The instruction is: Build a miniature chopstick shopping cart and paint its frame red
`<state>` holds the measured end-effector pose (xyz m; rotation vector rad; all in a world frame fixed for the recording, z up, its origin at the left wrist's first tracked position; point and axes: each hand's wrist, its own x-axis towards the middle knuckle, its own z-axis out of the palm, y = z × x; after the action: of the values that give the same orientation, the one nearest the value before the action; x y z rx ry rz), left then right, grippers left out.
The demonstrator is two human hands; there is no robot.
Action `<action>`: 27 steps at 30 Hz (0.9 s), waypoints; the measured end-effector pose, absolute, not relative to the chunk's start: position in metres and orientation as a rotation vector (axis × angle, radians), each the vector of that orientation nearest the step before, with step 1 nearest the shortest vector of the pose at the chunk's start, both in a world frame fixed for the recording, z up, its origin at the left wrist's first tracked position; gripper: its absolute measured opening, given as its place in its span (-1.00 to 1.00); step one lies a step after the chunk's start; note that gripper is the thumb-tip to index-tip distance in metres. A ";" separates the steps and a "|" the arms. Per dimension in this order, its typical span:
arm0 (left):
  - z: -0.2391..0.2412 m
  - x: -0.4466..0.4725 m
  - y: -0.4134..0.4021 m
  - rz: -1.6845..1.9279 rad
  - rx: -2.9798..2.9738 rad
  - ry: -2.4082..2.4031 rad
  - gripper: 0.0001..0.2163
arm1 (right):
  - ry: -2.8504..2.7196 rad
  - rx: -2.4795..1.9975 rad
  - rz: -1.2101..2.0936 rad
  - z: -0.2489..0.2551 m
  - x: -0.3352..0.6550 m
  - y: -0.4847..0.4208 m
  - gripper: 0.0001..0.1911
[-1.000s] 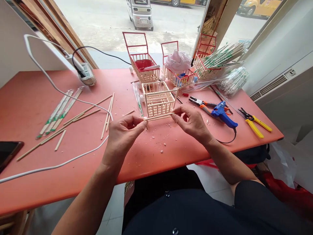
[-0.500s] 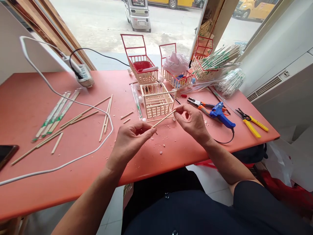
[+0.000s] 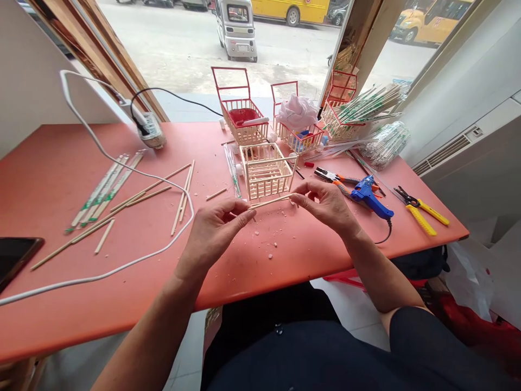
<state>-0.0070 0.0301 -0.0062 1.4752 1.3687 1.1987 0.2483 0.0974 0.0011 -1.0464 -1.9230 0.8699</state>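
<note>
A thin wooden stick (image 3: 271, 201) spans the space between my two hands, nearly level above the table's front half. My left hand (image 3: 215, 231) pinches its left end between thumb and fingers. At the other end, my right hand (image 3: 328, 207) grips the stick with thumb and fingertips. Just beyond the stick stands a small unpainted basket frame (image 3: 268, 185) built of wooden sticks, with white wheel-like pieces at its side. A short cut stick (image 3: 216, 194) lies behind my left hand. Small crumbs are scattered on the table below.
Left on the orange table (image 3: 134, 293) are loose sticks (image 3: 185, 198), wrapped chopsticks (image 3: 108, 190), a white cable (image 3: 179, 239) and a phone (image 3: 16, 260). To the right lie pliers (image 3: 337, 177), a blue glue gun (image 3: 370, 198) and yellow-handled cutters (image 3: 423, 212). Red-trimmed model carts (image 3: 244, 122) stand behind.
The stick has gone from slanting up to the right to almost level. My left hand now covers one short offcut. The whole view has shifted slightly.
</note>
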 end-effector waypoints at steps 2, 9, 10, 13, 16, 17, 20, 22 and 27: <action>-0.009 -0.007 0.031 1.234 1.513 1.358 -0.82 | -1.923 -1.030 0.883 0.003 0.249 0.098 -0.47; -0.009 -0.009 0.030 1.218 1.579 1.389 -0.85 | -1.949 -0.972 0.848 0.002 0.250 0.099 -0.48; -0.008 -0.009 0.031 1.214 1.576 1.397 -0.84 | -1.950 -0.970 0.853 0.002 0.250 0.100 -0.48; -0.008 -0.008 0.033 1.193 1.521 1.403 -0.82 | -1.936 -1.004 0.888 0.001 0.249 0.101 -0.44; -0.007 -0.008 0.036 1.152 1.428 1.368 -0.78 | -1.918 -1.031 0.951 0.001 0.249 0.104 -0.45; -0.007 -0.008 0.037 1.128 1.404 1.345 -0.76 | -1.911 -1.032 0.973 0.001 0.249 0.105 -0.46; -0.005 -0.010 0.039 1.065 1.362 1.248 -0.66 | -1.898 -1.042 1.025 0.001 0.251 0.107 -0.52; -0.005 -0.011 0.040 1.058 1.315 1.183 -0.62 | -1.899 -1.051 1.051 0.001 0.251 0.107 -0.57; -0.007 -0.014 0.041 1.079 1.090 1.048 -0.57 | -1.861 -1.003 1.176 0.003 0.250 0.104 -0.57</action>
<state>-0.0139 0.0412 -0.0072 1.0899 1.0483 1.0793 0.2502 0.1043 0.0031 -1.0031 -1.8606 1.1763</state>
